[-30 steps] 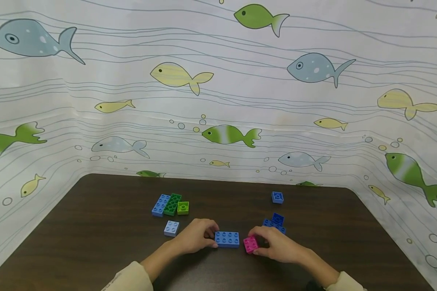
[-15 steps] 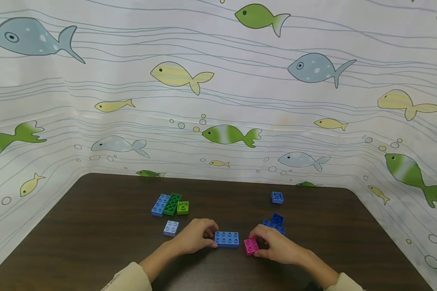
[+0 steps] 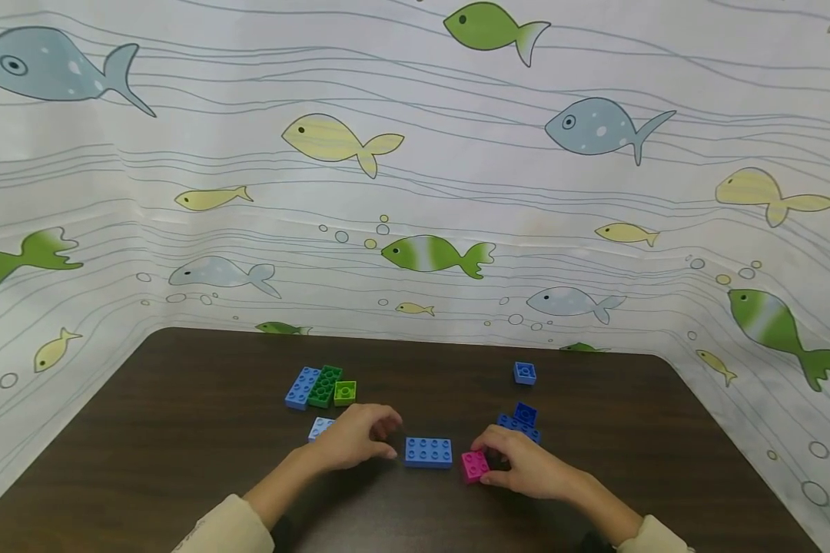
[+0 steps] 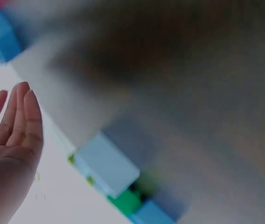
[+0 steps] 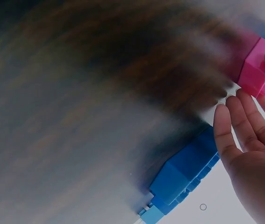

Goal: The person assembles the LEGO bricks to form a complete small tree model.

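Observation:
A blue eight-stud toy brick (image 3: pixel 428 453) lies on the dark table between my hands. Just left of it is my left hand (image 3: pixel 351 436), fingers relaxed and holding nothing, a small gap away from the brick. My right hand (image 3: pixel 526 463) pinches a small pink brick (image 3: pixel 475 466) between thumb and fingers, close to the blue brick's right end. In the right wrist view the pink brick (image 5: pixel 256 67) sits at the thumb and fingertips. A light blue brick (image 3: pixel 320 428) is partly hidden behind my left hand.
A blue brick (image 3: pixel 303 387), a dark green brick (image 3: pixel 326 385) and a lime brick (image 3: pixel 345 392) lie side by side at the back left. Dark blue bricks (image 3: pixel 519 422) lie behind my right hand, and a small blue brick (image 3: pixel 524 373) farther back. A fish-print curtain (image 3: pixel 415 177) borders the table.
My left hand has let go of the blue eight-stud brick and drawn back to the left, now covering part of the light blue brick. My right hand keeps the pink brick nearly in place.

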